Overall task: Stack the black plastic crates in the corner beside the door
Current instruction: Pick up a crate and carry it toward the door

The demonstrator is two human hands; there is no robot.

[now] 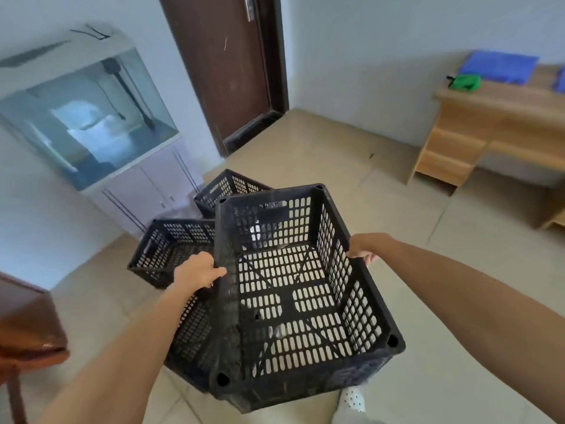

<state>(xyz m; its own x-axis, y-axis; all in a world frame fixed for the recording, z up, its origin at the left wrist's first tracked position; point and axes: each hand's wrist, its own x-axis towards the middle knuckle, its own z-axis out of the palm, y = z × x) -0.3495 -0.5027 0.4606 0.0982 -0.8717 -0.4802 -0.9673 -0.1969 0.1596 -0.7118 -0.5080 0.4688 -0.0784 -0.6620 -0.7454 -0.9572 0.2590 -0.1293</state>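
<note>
Head view: a black plastic crate [287,304] fills the lower centre of the frame, lifted above the tiled floor [336,154] and tilted. The left hand [195,272] grips its left rim, thumb lying over the top edge. The right hand [365,249] grips the right rim, its fingers curled under the outer side.

Just left of the held crate, behind the left hand, a second black crate [165,249] sits on the floor. A third crate [226,186] lies beyond, partly hidden by the held crate's far wall. Both are near a white cabinet [146,191] that carries a glass fish tank [88,117] at upper left.

The dark brown door [226,65] stands at top centre. A wooden desk [495,127] with blue sheets [498,65] and a green item [464,82] is at upper right. Dark wooden furniture [27,325] shows at lower left.
</note>
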